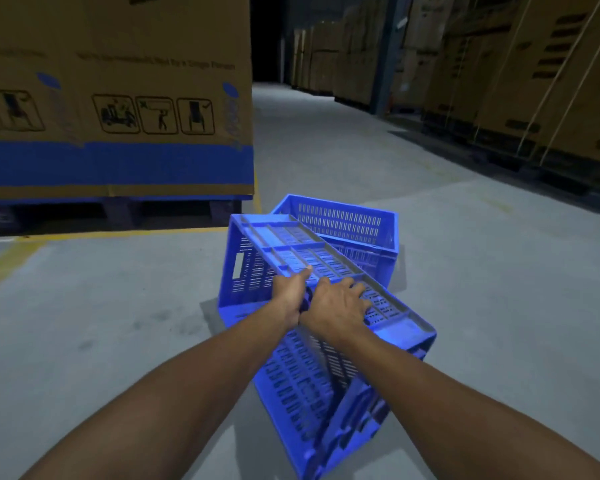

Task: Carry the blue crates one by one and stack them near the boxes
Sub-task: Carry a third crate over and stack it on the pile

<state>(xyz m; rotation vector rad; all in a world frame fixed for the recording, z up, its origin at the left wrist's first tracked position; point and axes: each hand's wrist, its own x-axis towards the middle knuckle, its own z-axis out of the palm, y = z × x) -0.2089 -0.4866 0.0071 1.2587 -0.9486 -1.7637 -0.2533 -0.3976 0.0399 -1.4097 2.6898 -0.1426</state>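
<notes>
A large cardboard box (115, 98) on a pallet (111, 211) fills the upper left. Right of the box and nearer the camera, the left hand (291, 299) clamps the edge of an overturned, tilted blue crate (312, 282). The right hand (340, 306) lies spread on its ribbed base, beside the left. Behind it, right of the box, a second crate (347, 223) sits upright on the floor (499, 271).

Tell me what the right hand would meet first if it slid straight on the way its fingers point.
Probably the upright blue slotted plastic crate beyond; the right hand lies on the tilted blue crate, fingers pointing up-right. Depth is unclear.
</notes>
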